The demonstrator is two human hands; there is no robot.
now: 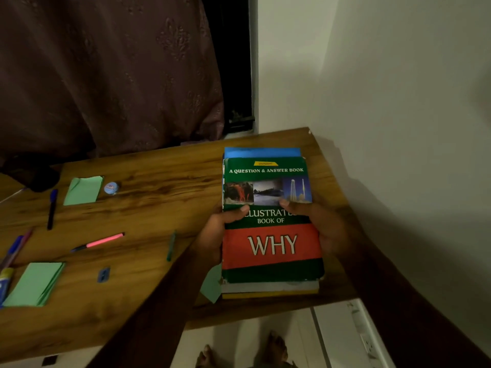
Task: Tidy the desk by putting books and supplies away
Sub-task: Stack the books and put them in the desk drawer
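Observation:
A green and red book titled "WHY" (271,243) lies on top of a stack at the right end of the wooden desk (159,187). A blue book (261,152) shows beneath it at the far end, and a white and a yellow book edge (268,289) show at the near end. My left hand (219,229) grips the top book's left side with the thumb on the cover. My right hand (316,224) grips its right side the same way.
Loose on the desk: a black pen (51,208), a pink pen (99,242), a green pen (170,247), blue pens (13,251), two green note pads (83,190) (34,284), a small round blue tin (110,187), a blue sharpener (103,274). A wall stands at the right; a curtain hangs behind.

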